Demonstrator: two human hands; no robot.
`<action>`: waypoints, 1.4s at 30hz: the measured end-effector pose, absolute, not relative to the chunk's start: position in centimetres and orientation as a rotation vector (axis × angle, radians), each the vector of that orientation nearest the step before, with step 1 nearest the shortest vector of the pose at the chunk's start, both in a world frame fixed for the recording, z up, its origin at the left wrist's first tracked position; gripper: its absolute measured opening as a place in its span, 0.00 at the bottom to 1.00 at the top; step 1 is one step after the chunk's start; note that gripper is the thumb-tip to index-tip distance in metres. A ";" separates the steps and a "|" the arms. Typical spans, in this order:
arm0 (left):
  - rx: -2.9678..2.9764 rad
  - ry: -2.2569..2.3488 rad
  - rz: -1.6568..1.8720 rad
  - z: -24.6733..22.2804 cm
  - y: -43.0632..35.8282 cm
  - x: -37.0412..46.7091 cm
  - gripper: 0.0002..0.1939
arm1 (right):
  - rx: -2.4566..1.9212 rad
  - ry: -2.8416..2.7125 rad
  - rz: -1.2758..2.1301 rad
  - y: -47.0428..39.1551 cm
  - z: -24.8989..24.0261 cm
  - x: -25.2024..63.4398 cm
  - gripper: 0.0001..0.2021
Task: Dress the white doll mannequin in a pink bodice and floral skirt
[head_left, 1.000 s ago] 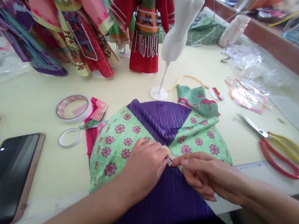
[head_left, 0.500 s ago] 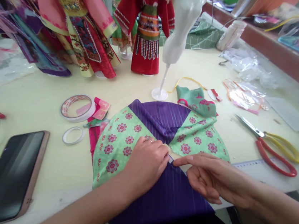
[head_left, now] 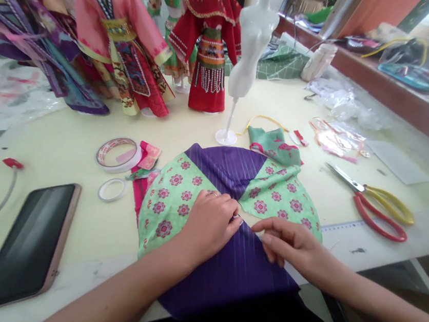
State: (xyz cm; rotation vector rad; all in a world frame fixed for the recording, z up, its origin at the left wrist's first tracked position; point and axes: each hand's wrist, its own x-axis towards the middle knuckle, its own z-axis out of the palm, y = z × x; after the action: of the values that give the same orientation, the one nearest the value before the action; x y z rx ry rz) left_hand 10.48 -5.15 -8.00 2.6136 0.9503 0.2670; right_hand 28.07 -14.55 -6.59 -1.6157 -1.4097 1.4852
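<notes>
A purple striped fabric piece (head_left: pixel 227 273) lies across the table edge, joined with green flower-printed fabric (head_left: pixel 177 196) on both sides. My left hand (head_left: pixel 215 217), with a ring on one finger, rests on it, fingers curled and closed on the purple cloth. A small white strip (head_left: pixel 240 221) shows by its thumb; how much of it lies under the hand is hidden. To the right, my right hand (head_left: pixel 291 240) has its index fingertip at the purple fabric's edge. Its thumb stands slightly apart from that finger, and nothing shows between them.
Scissors (head_left: pixel 374 199) with red and yellow handles lie right, near a ruler (head_left: pixel 342 227). At left are a phone (head_left: pixel 30 244) and tape rolls (head_left: pixel 120 167). Behind stand a white mannequin (head_left: pixel 252 48) and dressed doll figures (head_left: pixel 206 53). Plastic bags (head_left: pixel 338 136) lie right.
My right hand's index finger, stretched out before, is now bent, with the thumb brought closer to it. Less of the white strip shows by my left hand. The camera view has shifted slightly.
</notes>
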 end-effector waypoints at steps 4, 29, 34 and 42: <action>2.628 0.937 0.270 -8.0 -5.1 10.5 0.09 | -1.641 -1.916 0.698 -14.3 -7.3 27.8 0.10; 2.597 0.765 0.255 -7.5 -4.4 9.4 0.09 | -1.528 -2.507 0.140 -13.5 -7.6 26.7 0.11; 2.600 0.755 0.270 -7.7 -4.4 9.4 0.09 | -1.513 -2.537 0.066 -13.7 -7.6 26.6 0.11; 2.601 0.746 0.266 -7.5 -4.3 9.3 0.09 | -1.536 -2.562 0.015 -13.8 -7.6 26.4 0.14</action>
State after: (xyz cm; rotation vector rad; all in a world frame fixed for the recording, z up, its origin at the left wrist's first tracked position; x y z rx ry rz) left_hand 9.31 -4.35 -7.52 2.6005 0.7459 0.2664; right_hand 26.37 -13.79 -7.64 -1.5364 -2.5618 0.0154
